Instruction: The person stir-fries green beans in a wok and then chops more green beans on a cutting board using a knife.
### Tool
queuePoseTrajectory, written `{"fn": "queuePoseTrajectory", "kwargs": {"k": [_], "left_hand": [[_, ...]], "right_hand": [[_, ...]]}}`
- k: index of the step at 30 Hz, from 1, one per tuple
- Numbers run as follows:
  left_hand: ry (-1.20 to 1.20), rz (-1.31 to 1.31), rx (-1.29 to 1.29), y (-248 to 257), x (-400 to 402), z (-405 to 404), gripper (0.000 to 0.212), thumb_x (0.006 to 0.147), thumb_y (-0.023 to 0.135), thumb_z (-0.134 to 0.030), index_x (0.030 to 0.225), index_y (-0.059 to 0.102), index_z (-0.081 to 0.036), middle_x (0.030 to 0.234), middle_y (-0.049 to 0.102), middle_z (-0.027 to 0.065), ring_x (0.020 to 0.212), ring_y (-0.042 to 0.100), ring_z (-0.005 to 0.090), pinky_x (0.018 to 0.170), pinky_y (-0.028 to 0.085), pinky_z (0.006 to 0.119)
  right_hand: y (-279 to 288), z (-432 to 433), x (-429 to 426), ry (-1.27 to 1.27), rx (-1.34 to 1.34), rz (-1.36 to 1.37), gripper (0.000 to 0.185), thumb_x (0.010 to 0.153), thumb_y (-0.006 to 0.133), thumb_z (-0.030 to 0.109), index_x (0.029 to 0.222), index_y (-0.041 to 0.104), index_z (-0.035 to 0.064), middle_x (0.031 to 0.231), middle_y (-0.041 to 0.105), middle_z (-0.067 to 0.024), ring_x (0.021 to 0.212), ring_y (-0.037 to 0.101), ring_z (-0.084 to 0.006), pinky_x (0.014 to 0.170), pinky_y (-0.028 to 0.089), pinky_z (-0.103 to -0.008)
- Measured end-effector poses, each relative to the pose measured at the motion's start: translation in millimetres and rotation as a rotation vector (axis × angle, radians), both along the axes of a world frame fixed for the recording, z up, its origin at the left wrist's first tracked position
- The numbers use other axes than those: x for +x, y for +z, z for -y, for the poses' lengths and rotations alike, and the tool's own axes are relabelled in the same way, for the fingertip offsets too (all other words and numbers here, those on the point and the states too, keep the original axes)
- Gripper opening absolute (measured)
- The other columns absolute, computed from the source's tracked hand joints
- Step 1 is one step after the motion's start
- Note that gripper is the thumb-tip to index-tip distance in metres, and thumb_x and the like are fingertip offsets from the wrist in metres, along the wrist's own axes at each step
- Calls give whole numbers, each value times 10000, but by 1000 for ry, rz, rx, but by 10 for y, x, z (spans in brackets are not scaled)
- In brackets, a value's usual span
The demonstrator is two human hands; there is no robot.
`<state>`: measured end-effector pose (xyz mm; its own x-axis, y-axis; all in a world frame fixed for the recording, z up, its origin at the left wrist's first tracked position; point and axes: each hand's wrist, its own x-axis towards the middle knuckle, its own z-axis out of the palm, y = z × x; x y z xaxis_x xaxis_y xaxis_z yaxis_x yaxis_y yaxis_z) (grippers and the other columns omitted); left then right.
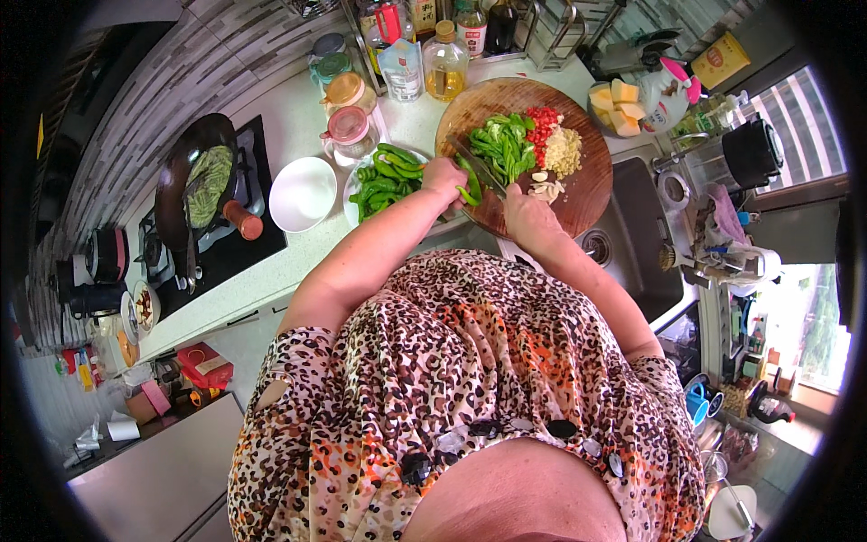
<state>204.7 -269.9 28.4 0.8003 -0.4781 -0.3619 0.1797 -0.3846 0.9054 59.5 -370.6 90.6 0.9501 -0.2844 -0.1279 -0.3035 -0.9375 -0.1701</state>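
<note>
My left hand (447,181) grips a long green pepper (469,183) at the near left of a round wooden cutting board (588,196). A kitchen knife is in my right hand (530,215), its blade (479,162) slanting across the board right beside the pepper. Beyond the blade lies a pile of sliced green pepper (502,146). Chopped red pepper (542,129), minced garlic (563,152) and a few garlic slices (546,191) sit to its right. Left of my left hand, a white plate (351,203) holds several whole green peppers (386,179).
An empty white bowl (303,194) stands left of the plate. Farther left, a wok (177,183) with green food rests on the gas stove (254,237). Jars (351,135) and an oil bottle (446,64) line the back. A dark sink (643,223) lies right of the board.
</note>
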Motion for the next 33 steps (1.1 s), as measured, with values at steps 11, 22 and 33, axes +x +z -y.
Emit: {"fn": "queuePoseTrajectory", "kwargs": {"k": [11,22,33], "left_hand": [[-42,48,41,3,-9,-21,254,804,555,-138,641,608,50,543,602,157,397,589,251,352,465,340],[-99,18,28,-57,32,-45,166,827,541,-121,790,558,40,602,614,128,414,590,235,343,455,336],[12,-64,-145,-124,-15,-36,146,827,540,-90,870,586,41,637,611,130,423,562,210,318,412,309]], "right_hand": [[-30,-140,42,-25,23,-20,154,855,388,69,918,450,-57,707,619,-252,686,642,-394,617,518,-478],[-141,-116,539,-70,87,-57,183,866,389,83,974,470,-41,888,619,-284,856,622,-412,745,500,-470],[-197,21,-27,27,51,76,166,868,385,104,879,452,-47,676,587,-297,659,609,-449,608,489,-521]]}}
